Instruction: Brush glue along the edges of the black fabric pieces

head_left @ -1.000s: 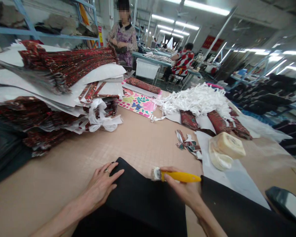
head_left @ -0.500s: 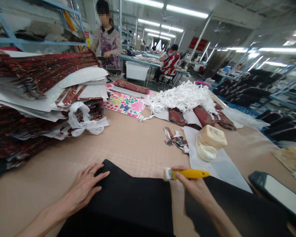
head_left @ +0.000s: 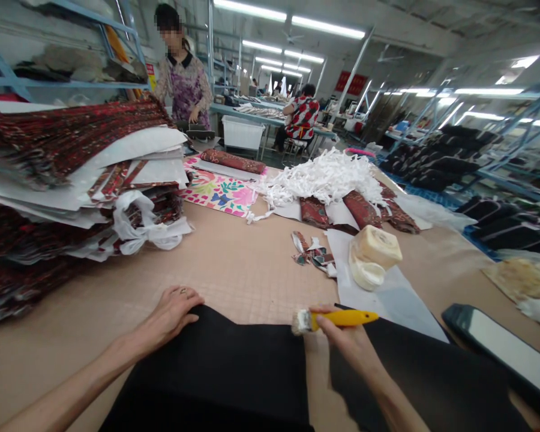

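In the head view, my left hand [head_left: 174, 313] is at the far left corner of a black sheet of material [head_left: 234, 372], its fingers drawn together with that corner between fingers and thumb. My right hand [head_left: 348, 339] grips a flat paintbrush [head_left: 342, 317] by its yellow handle. Its white-coated bristles point left and touch or hover just over the sheet's far right corner; which, I cannot tell. A second black piece [head_left: 414, 366] lies under my right forearm. Beyond the brush, a cream-coated plastic container [head_left: 373, 257] with a cut opening rests on white paper [head_left: 402, 306].
Tall stacks of red patterned pieces [head_left: 81, 138] fill the left side. A dark-edged phone-like object [head_left: 499, 354] lies at right. Small fabric scraps [head_left: 312, 253] and a heap of white strips [head_left: 324, 177] lie farther back. One person [head_left: 186, 90] stands beyond the table; another [head_left: 302, 114] sits farther off.
My left hand's spread fingers have drawn together at the sheet's corner. The brush has moved slightly at the far right corner, still in my right hand. The whole view has shifted a little.
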Demonstrator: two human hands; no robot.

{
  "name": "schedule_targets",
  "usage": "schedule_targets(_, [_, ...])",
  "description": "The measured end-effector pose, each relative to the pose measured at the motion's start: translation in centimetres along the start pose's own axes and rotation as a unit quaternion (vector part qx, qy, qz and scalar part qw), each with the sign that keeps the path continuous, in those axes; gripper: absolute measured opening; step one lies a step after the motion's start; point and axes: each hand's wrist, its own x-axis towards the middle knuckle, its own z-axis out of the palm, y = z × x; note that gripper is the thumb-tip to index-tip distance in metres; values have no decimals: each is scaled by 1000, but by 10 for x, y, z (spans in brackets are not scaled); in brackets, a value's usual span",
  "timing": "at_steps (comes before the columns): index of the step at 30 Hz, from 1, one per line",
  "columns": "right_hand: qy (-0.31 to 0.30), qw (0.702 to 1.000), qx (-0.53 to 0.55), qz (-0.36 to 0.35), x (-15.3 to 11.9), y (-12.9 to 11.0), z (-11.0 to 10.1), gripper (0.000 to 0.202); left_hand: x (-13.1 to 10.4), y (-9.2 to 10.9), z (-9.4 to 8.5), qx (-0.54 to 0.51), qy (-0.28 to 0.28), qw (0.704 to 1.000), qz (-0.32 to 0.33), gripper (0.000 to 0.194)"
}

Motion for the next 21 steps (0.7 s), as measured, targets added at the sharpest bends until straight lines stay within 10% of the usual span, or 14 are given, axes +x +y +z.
schedule_targets(6, [-134, 990, 41, 22, 13, -13, 49, 30, 4, -1, -6, 4, 27, 999, 41, 19])
schedule_targets(12, [26, 998, -21, 50, -11, 2, -3, 46, -2, -21, 6, -16, 67, 989, 128, 13])
schedule_targets(21, [73, 995, -64, 2, -12, -41, 62, 43, -9, -9, -9, 41, 249, 936, 245, 18])
